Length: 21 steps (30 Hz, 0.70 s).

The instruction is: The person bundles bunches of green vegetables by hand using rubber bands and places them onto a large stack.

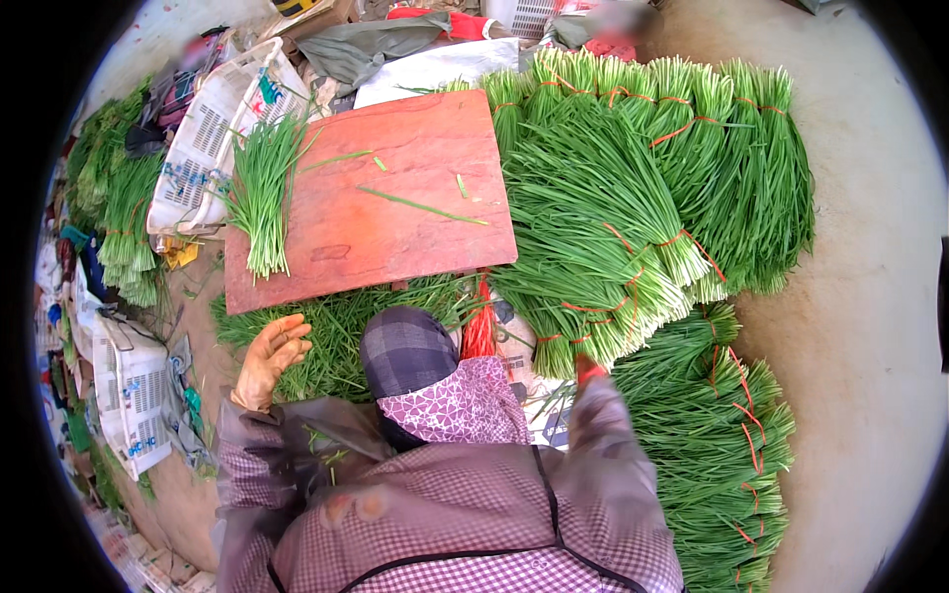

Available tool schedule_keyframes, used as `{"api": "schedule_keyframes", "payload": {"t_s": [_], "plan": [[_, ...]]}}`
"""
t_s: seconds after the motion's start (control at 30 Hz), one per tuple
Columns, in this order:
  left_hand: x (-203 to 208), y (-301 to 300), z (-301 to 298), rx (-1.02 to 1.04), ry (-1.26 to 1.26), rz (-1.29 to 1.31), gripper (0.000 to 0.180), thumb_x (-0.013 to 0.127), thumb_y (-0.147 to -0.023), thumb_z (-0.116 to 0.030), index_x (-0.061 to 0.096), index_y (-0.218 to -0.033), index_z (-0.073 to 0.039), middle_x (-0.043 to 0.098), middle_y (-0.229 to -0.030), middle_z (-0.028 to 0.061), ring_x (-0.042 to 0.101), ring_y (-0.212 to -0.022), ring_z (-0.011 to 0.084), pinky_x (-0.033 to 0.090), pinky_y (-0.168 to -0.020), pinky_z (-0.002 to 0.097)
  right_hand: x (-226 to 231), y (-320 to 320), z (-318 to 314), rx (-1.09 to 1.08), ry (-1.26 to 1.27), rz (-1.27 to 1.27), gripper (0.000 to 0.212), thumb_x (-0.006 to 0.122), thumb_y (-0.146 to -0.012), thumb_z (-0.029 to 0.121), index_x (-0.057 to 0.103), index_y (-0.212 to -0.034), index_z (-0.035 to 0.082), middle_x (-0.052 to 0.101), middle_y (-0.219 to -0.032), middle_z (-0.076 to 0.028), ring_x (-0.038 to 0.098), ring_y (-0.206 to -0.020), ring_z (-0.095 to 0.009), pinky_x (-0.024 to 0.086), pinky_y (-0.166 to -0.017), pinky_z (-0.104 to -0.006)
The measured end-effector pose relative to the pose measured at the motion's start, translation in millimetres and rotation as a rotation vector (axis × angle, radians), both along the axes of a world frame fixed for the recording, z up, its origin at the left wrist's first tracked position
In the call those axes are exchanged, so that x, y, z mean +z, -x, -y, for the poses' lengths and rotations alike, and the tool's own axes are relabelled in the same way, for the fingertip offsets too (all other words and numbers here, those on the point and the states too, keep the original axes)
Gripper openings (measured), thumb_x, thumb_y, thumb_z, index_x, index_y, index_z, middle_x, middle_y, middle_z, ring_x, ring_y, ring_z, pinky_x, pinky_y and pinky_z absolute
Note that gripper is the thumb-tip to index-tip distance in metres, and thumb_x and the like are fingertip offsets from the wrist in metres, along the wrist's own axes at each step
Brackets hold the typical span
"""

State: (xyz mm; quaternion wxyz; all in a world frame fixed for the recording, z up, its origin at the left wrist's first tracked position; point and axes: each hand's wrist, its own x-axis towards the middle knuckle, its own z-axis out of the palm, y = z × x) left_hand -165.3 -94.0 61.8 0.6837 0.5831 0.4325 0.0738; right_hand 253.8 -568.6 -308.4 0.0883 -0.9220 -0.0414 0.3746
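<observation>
My left hand (269,361), in a tan glove or covering, is raised just below the near left corner of a reddish board (395,198). Its fingers are bent and apart, with nothing in them. A loose bunch of green chives (265,198) lies across the board's left edge, and a few single stalks are scattered on top. On the right, my right hand (590,368) reaches the pale cut ends of tied chive bundles (613,267). Its sleeve hides most of the fingers, so its grip does not show. A hank of red ties (479,321) hangs at the board's near edge.
More tied chive bundles are piled at the far right (732,168) and near right (712,465). Loose chives (336,336) lie under the board's near edge. White plastic crates (203,148) stand on the left, among more chives. Dark plaid cloth (410,346) sits between my arms.
</observation>
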Motion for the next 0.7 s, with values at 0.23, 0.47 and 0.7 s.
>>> {"api": "schedule_keyframes", "payload": {"t_s": [0.23,0.47,0.7], "plan": [[-0.8,26.6,8.2,0.035,0.023,-0.023,0.052,0.063,-0.088,-0.022,0.043,-0.133,-0.003,0.055,-0.126,0.0115,0.056,-0.105,0.0169,0.044,-0.088,0.0298,33.3,97.0,-114.2,0.238,-0.588,-0.267,0.035,0.059,-0.09,0.034,0.063,-0.114,0.009,0.071,-0.087,-0.008,0.066,-0.073,-0.017,0.052,-0.065,-0.0324],[-1.1,48.5,-28.5,0.031,-0.152,0.04,0.044,0.059,-0.09,-0.013,0.046,-0.131,-0.004,0.057,-0.124,0.0108,0.055,-0.111,0.0177,0.045,-0.089,0.0307,275.5,11.1,-310.8,0.072,-1.229,-0.086,0.03,0.05,-0.097,0.03,0.064,-0.107,0.005,0.058,-0.058,-0.001,0.049,-0.046,-0.007,0.042,-0.045,-0.0219],[-41.9,78.4,-124.2,0.309,-0.479,-0.122,0.04,0.059,-0.088,-0.013,0.052,-0.123,0.004,0.062,-0.113,0.014,0.058,-0.107,0.0183,0.045,-0.093,0.029,339.7,102.4,-491.9,0.528,-0.928,-0.798,0.031,0.048,-0.097,0.019,0.054,-0.124,0.006,0.064,-0.102,-0.01,0.063,-0.075,-0.015,0.052,-0.06,-0.0288]]}}
